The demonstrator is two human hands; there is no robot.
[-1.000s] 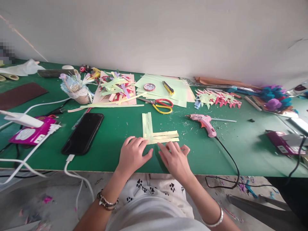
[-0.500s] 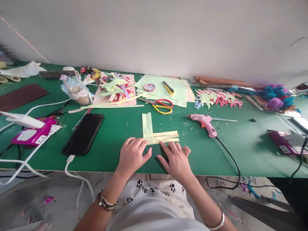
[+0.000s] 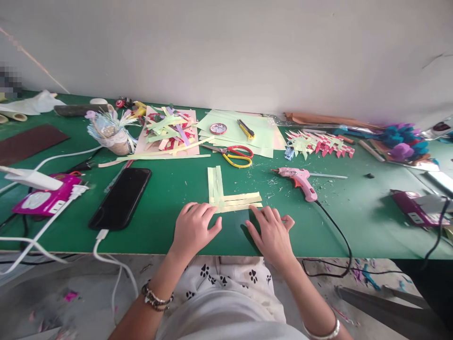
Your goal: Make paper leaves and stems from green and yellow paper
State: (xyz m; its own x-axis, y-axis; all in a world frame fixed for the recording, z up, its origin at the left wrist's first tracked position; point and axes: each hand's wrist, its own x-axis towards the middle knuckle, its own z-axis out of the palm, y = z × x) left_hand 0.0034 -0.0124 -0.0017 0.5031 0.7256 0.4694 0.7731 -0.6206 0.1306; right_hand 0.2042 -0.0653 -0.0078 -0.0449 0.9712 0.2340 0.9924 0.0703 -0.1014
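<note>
Pale green and cream paper strips [image 3: 242,200] lie flat on the green table, crossing at a corner to make an L shape. One arm of the L points away from me, the other to the right. My left hand [image 3: 196,227] rests its fingertips at the crossed corner, thumb held apart. On the lower strip of the right-hand arm, near its end, my right hand [image 3: 271,232] touches down with its index finger. Its thumb is spread and its other fingers are loosely bent. Neither hand grips anything.
Scissors [image 3: 233,155] lie behind the strips, with a pink glue gun [image 3: 299,182] to the right. At the left are a black phone [image 3: 120,198] and a purple power socket [image 3: 53,193]. Cut strips [image 3: 173,125], a cutter [image 3: 246,129] and green paper sheets [image 3: 226,118] lie further back.
My right hand has slid rightward along the lower strip, from near the middle of that arm toward its end. My left hand has stayed at the corner.
</note>
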